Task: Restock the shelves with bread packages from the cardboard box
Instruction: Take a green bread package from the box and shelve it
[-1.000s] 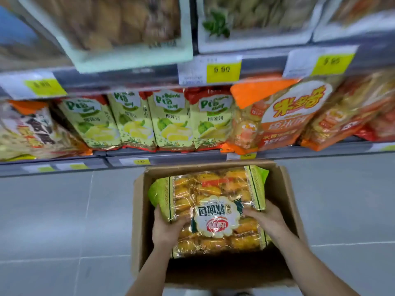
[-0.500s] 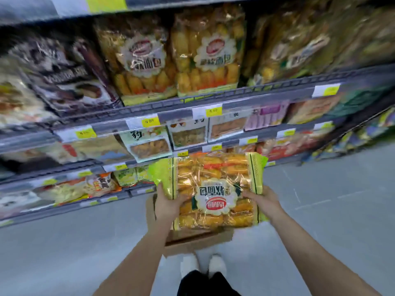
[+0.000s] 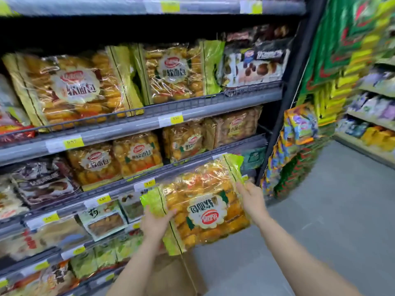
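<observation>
1. Two matching bread packs [image 3: 79, 86] stand side by side on the upper shelf [image 3: 213, 103], with dark open room above them.
2. The left hand [image 3: 155, 224] pinches the held bread package's [image 3: 203, 201] green left edge, thumb on top.
3. The right hand [image 3: 253, 199] presses its right edge, fingers together.
4. The cardboard box [image 3: 177, 274] sits below, on the floor.

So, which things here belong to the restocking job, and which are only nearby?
Job:
- bread package, held by left hand and right hand
- cardboard box
- matching bread packs on the upper shelf

Nearby only:
- chocolate cake packs
- hanging snack bags
</observation>
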Available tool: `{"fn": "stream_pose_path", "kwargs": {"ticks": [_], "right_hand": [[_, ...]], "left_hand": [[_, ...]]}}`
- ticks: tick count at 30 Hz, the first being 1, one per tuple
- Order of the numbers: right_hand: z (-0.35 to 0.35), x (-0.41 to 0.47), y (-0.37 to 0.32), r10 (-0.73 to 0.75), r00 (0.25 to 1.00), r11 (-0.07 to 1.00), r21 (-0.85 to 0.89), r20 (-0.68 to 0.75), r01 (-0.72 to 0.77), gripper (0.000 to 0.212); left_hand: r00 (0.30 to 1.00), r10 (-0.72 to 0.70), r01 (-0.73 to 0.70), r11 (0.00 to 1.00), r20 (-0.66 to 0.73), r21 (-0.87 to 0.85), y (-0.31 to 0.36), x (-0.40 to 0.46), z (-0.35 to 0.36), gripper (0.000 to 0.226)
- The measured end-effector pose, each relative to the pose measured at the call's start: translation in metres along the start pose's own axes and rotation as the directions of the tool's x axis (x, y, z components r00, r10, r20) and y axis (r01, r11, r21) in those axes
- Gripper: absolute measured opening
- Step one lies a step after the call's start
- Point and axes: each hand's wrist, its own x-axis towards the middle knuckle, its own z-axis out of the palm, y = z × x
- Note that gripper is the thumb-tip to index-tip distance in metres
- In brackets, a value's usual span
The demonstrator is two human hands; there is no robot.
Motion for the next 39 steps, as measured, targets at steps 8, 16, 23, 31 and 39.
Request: {"fn": "stream_pose_path", "kwargs": {"ticks": [8, 16, 23, 31, 39], "right_hand": [[-0.161, 0.014, -0.036, -0.472, 0.801, 0.504, -0.633, 0.367, 0.587, 0.034], [-0.273, 0.018, -0.055, -0.570, 0.767, 0.517, -0.597, 0.294, 0.613, 0.031], [-0.322, 0.000, -0.056, -0.589, 0.787, 0.766, -0.440, -0.185, 0.469, 0.057], [-0.329, -0.006, -0.025, -0.143, 0.989, 0.983, 0.109, -0.038, 0.147, 0.121], [-0.313, 0.019, -0.062, -0.222, 0.975, 0.957, 0.188, -0.016, 0.221, 0.071]], "left_hand": [[0.690, 0.647, -0.702, 0.707, 0.323, 0.084, 0.163, -0.100, 0.100, 0.118], [0.702, 0.485, -0.438, 0.872, 0.522, -0.220, 0.212, -0.164, 0.167, 0.064], [0.702, 0.560, -0.426, 0.825, 0.440, -0.371, 0.257, -0.197, 0.168, 0.041], [0.752, 0.535, -0.210, 0.748, 0.386, -0.629, 0.300, -0.192, 0.141, 0.045], [0.849, 0.475, -0.185, 0.677, 0.230, -0.712, 0.303, -0.175, 0.122, 0.054]]}}
